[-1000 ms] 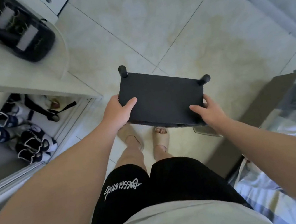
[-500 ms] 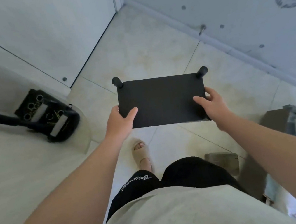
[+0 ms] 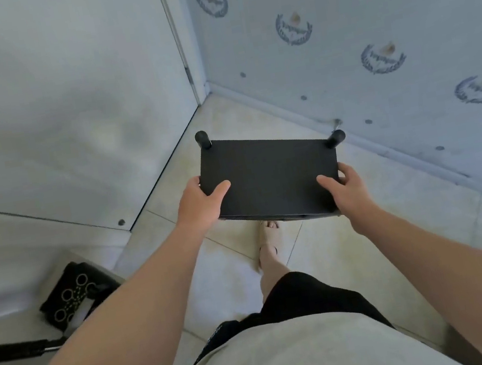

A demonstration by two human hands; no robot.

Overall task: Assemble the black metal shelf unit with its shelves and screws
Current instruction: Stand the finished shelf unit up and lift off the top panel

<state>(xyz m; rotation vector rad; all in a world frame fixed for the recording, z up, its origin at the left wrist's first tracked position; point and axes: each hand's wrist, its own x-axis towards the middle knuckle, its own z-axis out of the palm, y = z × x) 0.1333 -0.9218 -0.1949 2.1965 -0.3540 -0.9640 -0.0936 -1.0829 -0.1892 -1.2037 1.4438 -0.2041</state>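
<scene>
The black metal shelf unit [image 3: 270, 174] hangs in the air in front of me, its flat top panel facing up. Two black round post ends stick out at its far corners, one at the left [image 3: 202, 139] and one at the right [image 3: 334, 138]. My left hand [image 3: 201, 199] grips the near left edge, thumb on top. My right hand [image 3: 345, 189] grips the near right edge the same way. The lower shelves and legs are hidden under the top panel.
A white door or panel [image 3: 65, 115] fills the left, a patterned wall [image 3: 370, 51] the right; they meet in a corner beyond the shelf. Pale floor tiles [image 3: 354, 246] lie below. A black case [image 3: 71, 296] sits on a surface at lower left. My foot [image 3: 269, 241] is under the shelf.
I have turned and stepped toward the room corner, carrying the shelf unit along. The bed, the shoe shelf and most of the desk have left the view. Both hands keep the same hold.
</scene>
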